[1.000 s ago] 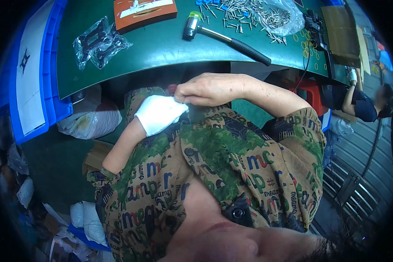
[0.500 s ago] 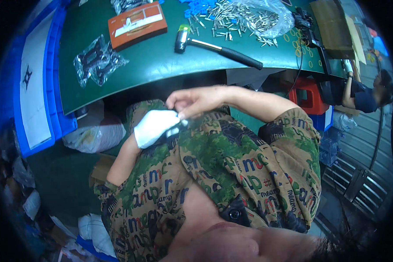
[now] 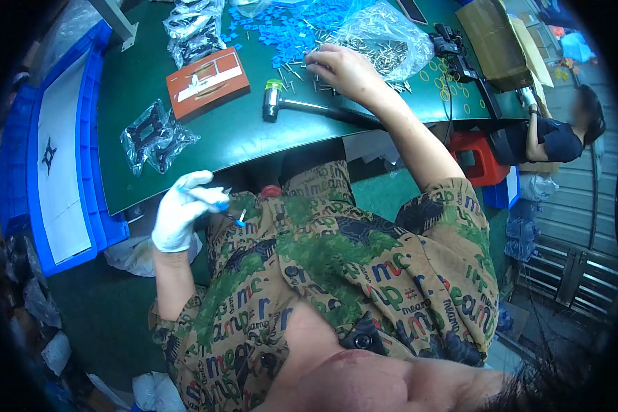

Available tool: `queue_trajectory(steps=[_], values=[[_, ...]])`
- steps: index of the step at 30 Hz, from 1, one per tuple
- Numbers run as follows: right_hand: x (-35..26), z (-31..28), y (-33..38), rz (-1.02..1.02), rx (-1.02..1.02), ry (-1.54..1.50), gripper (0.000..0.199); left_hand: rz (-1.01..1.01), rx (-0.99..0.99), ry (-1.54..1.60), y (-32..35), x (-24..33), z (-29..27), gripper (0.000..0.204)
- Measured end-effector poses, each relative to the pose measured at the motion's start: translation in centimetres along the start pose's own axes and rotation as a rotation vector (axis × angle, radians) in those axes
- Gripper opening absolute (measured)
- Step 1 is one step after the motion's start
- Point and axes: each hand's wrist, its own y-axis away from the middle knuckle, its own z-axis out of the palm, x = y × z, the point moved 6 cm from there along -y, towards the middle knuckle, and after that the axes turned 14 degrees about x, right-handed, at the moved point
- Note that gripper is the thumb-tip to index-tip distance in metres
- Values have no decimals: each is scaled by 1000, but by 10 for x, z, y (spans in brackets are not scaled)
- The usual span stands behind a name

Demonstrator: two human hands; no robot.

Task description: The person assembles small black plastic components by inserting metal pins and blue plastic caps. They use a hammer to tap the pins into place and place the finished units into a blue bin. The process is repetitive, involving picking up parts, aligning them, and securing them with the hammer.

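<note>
Head view shows the person's right hand [image 3: 340, 69] stretched out over the far part of the green desk [image 3: 240, 141], fingertips drawn together on the loose metal pins [image 3: 302, 72] scattered at the mouth of a clear bag of pins [image 3: 384, 44]. Whether a pin is already pinched between those fingertips cannot be told. The pins lie directly under and just left of the fingers, pointing every which way, with no shared long axis.

The left hand [image 3: 182, 213], in a white glove, hangs off the desk's near edge, close to the chest, its fingers pinching a small blue piece [image 3: 239, 221] with a thin pin standing out of it, tilted up and to the right. This hand is well apart from the pin heap; the right hand is by far the nearer.

A hammer [image 3: 316, 108] lies just on the near side of the right hand, head to the left, handle running right along the desk. Blue plastic bits [image 3: 288, 27] are spread beyond the pins, toward the far edge.
</note>
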Motion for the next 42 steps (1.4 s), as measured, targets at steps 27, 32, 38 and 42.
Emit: queue_trajectory(steps=[27, 32, 38, 42], values=[[-35, -4, 7, -128, -199, 109, 40, 317, 264, -15, -27, 10, 44, 34], [-44, -12, 40, -124, -266, 170, 39, 545, 463, -230, -64, 110, 37, 30], [-45, -7, 45, -73, -232, -38, 27, 448, 244, -466, -145, 112, 31, 26], [-46, -23, 38, 46, -24, -167, 24, 421, 211, -468, -152, 102, 20, 27]])
